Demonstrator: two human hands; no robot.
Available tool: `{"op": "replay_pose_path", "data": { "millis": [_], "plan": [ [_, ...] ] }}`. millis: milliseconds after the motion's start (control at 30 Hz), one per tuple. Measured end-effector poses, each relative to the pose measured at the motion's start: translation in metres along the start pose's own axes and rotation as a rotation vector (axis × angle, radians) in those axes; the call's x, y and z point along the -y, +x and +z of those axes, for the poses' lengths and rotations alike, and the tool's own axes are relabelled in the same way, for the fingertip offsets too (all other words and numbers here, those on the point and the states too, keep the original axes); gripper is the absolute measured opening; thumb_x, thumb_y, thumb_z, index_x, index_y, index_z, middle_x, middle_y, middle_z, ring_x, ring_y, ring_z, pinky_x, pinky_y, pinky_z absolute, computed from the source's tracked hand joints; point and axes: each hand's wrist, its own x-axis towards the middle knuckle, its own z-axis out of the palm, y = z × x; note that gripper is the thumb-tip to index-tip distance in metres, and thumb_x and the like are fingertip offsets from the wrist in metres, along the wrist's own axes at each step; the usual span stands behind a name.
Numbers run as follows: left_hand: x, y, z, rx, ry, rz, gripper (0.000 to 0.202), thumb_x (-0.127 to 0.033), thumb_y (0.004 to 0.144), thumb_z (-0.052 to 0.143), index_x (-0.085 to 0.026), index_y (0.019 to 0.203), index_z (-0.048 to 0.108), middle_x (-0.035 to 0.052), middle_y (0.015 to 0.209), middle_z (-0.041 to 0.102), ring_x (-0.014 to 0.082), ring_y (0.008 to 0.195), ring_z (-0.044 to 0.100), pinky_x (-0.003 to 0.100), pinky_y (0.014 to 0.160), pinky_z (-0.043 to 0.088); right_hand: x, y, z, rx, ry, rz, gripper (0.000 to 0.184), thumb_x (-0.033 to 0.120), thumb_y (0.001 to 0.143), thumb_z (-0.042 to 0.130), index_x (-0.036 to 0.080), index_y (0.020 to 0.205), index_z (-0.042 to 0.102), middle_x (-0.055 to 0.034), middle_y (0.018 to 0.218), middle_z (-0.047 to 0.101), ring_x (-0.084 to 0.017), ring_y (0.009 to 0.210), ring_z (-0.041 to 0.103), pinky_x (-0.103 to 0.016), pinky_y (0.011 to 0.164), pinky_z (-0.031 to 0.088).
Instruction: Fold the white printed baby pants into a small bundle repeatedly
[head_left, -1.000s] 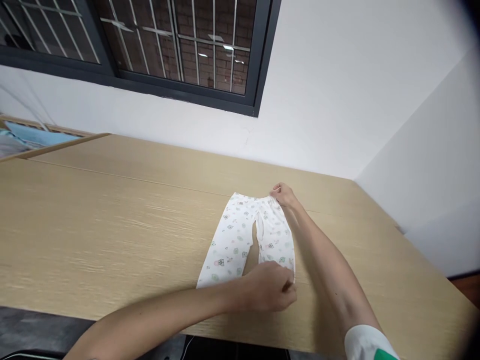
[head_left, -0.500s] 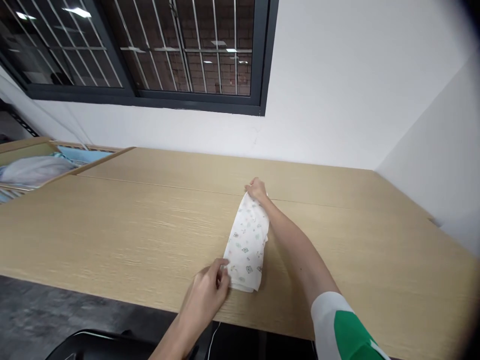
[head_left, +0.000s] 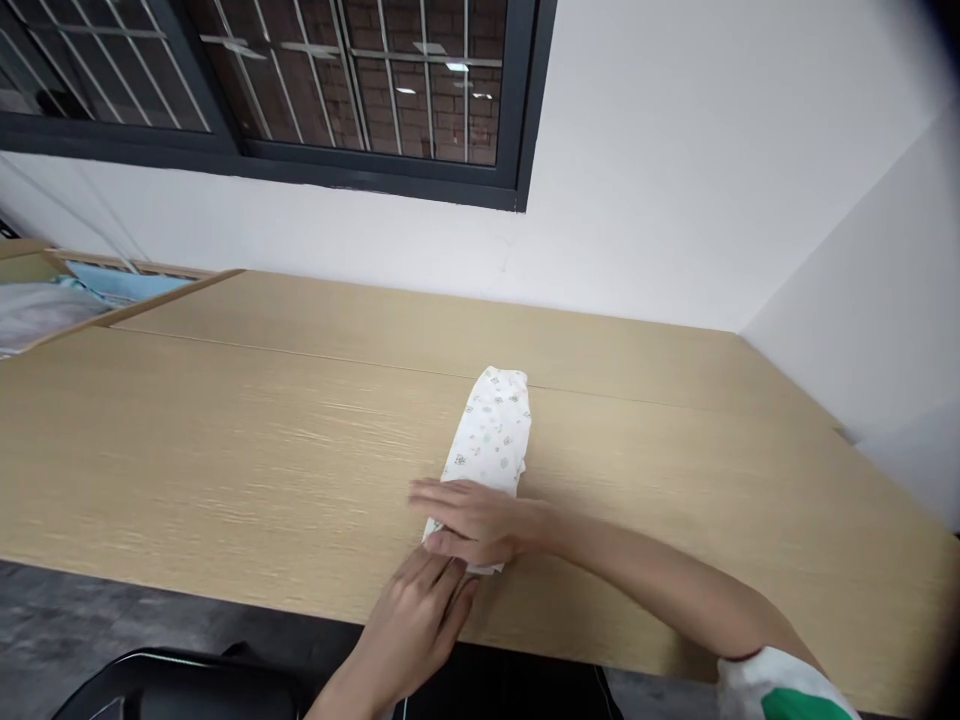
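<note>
A small pair of white patterned baby trousers (head_left: 492, 430) lies folded lengthwise into a narrow strip on the wooden table (head_left: 225, 430), running away from me. My right hand (head_left: 469, 520) lies flat across the strip's near end, fingers stretched out to the left. My left hand (head_left: 420, 620) reaches up from below the table's front edge. Its fingers are stretched out side by side against the near hem, and their tips sit under my right hand.
An open cardboard box (head_left: 45, 300) with light cloth in it stands at the table's far left. A barred window (head_left: 337, 80) is in the white wall behind. A black chair (head_left: 172, 690) sits below the front edge. A side wall closes off the right.
The trousers went from spread flat to folded leg over leg. My right hand left the waistband and came down onto the near end, and my left hand shifted to the hem.
</note>
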Motion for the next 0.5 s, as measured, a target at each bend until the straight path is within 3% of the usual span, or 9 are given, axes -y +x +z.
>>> {"op": "replay_pose_path", "data": {
  "millis": [67,200,333,500],
  "plan": [
    [-0.001,-0.003,0.004,0.016,0.003,-0.004,0.023,-0.023,0.100,0.048,-0.024,0.108,0.070,0.0087,0.101,0.075,0.0270,0.098,0.074,0.045,0.092,0.062,-0.003,-0.007,0.009,-0.005,-0.037,-0.003,0.066,0.041,0.105,0.049,0.036,0.164,0.020,0.0082,0.165,0.031,-0.022,0.152,0.032,-0.035,0.129,0.024],
    [0.003,-0.007,0.009,-0.033,0.084,0.076,0.041,-0.022,0.099,0.051,-0.019,0.139,0.058,0.0125,0.137,0.066,0.0314,0.130,0.061,0.047,0.107,0.056,-0.043,-0.004,0.011,-0.065,-0.181,0.032,0.063,0.047,0.106,0.045,0.029,0.164,0.027,0.0008,0.166,0.029,-0.026,0.153,0.029,-0.042,0.129,0.021],
    [0.007,-0.009,0.010,-0.048,0.107,0.114,0.053,-0.015,0.098,0.049,-0.016,0.151,0.047,0.0124,0.150,0.056,0.0288,0.141,0.051,0.044,0.111,0.054,-0.098,0.005,-0.010,-0.076,-0.330,0.158,0.061,0.050,0.108,0.039,0.021,0.161,0.032,-0.0104,0.166,0.030,-0.028,0.155,0.025,-0.052,0.127,0.021],
    [0.009,-0.009,0.008,-0.050,0.099,0.132,0.057,-0.008,0.095,0.045,-0.017,0.151,0.048,0.0107,0.151,0.055,0.0269,0.142,0.050,0.043,0.112,0.053,-0.154,0.016,-0.049,-0.061,-0.396,0.407,0.067,0.054,0.107,0.033,0.014,0.161,0.033,-0.0138,0.168,0.022,-0.030,0.157,0.017,-0.053,0.128,0.011]
  ]
}}
